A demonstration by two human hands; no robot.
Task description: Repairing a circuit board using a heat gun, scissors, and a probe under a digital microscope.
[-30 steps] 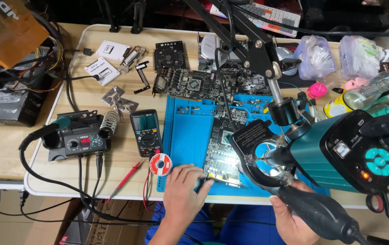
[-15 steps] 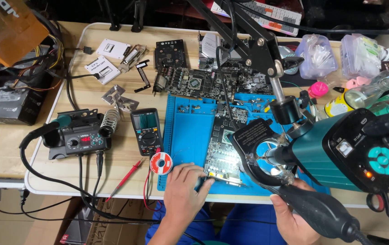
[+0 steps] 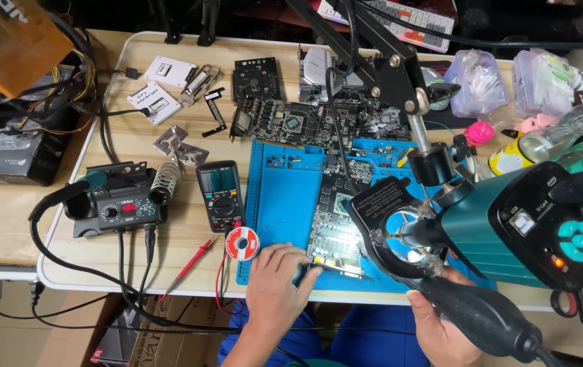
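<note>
My left hand (image 3: 276,291) rests on the front edge of the blue work mat (image 3: 284,204), fingers closed on a small dark tool whose tip touches the near edge of a circuit board (image 3: 335,228). My right hand (image 3: 435,326) grips the black handle of a hot air tool (image 3: 482,316) at the table's front right. Its nozzle end is hidden under the round lit magnifier (image 3: 400,234) above the board.
A solder spool (image 3: 242,243) and a multimeter (image 3: 220,196) with red probe leads lie left of the mat. A soldering station (image 3: 118,204) stands further left. Other boards (image 3: 291,122) sit at the back. A teal microscope unit (image 3: 543,224) looms at right. Plastic tubs (image 3: 482,81) at far right.
Both hands stay where they were. The view has shifted slightly.
</note>
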